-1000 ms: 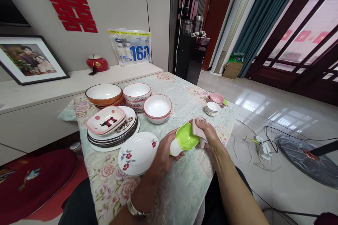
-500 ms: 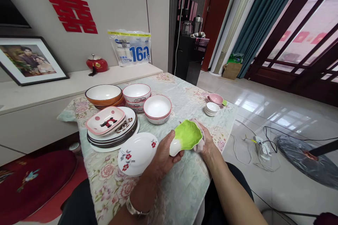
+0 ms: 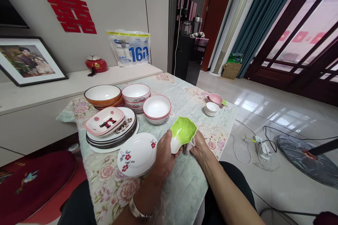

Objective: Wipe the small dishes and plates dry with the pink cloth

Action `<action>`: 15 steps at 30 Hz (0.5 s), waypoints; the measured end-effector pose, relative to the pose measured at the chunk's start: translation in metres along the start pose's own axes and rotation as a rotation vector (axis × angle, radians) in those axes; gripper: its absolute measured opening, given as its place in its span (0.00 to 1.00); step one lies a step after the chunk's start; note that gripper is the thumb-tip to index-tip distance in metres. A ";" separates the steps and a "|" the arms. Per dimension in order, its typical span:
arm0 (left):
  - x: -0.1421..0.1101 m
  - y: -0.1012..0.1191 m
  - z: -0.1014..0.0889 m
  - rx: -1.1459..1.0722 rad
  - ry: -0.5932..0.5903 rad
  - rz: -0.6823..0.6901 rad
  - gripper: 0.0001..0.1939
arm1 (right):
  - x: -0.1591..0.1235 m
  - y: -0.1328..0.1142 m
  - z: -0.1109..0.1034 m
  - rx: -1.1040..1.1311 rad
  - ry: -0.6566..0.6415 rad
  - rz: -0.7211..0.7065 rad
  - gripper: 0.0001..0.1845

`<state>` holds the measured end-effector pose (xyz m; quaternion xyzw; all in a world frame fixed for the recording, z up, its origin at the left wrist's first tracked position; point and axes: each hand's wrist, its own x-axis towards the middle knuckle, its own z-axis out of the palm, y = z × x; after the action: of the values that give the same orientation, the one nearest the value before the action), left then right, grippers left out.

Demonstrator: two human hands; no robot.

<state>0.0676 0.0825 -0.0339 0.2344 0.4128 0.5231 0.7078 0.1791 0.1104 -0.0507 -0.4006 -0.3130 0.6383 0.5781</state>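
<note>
A green and white cabbage-shaped dish [image 3: 183, 130] is held tilted above the table, its hollow facing me. My left hand [image 3: 167, 153] grips its white end, thumb along the near rim. Under the dish's right side, my right hand [image 3: 198, 145] presses a pale cloth [image 3: 189, 146] against it; most of those fingers are hidden. Left of my left hand lies a white plate with red flowers [image 3: 137, 153]. Beyond the dish stand white bowls with red rims [image 3: 157, 107].
A pink rectangular dish [image 3: 105, 121] tops a stack of plates at left, with orange bowls [image 3: 102, 95] behind. Small white dishes [image 3: 212, 108] and pink bowls [image 3: 216, 98] stand near the table's right edge. A power strip [image 3: 263, 149] and cables lie on the floor.
The green dish has turned and shifted slightly left in my hands. My right hand and the cloth have moved from its right rim to lower underneath it.
</note>
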 end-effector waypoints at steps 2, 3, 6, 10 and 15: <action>-0.001 0.000 0.002 0.015 0.033 0.038 0.23 | 0.000 0.000 -0.001 0.076 0.033 -0.009 0.13; -0.001 0.000 0.002 0.024 0.040 0.053 0.24 | 0.001 -0.001 -0.001 0.122 0.057 -0.017 0.12; 0.000 -0.002 0.001 0.066 0.066 0.102 0.24 | 0.002 -0.005 -0.002 0.252 0.111 -0.087 0.09; 0.006 -0.008 -0.006 0.185 0.108 0.173 0.22 | 0.003 -0.009 -0.001 0.327 0.168 -0.244 0.12; 0.005 -0.010 -0.010 0.346 0.124 0.269 0.23 | -0.001 -0.002 0.003 0.169 0.192 -0.294 0.17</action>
<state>0.0656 0.0827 -0.0484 0.3725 0.5040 0.5477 0.5543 0.1772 0.1096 -0.0474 -0.3597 -0.2572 0.5299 0.7237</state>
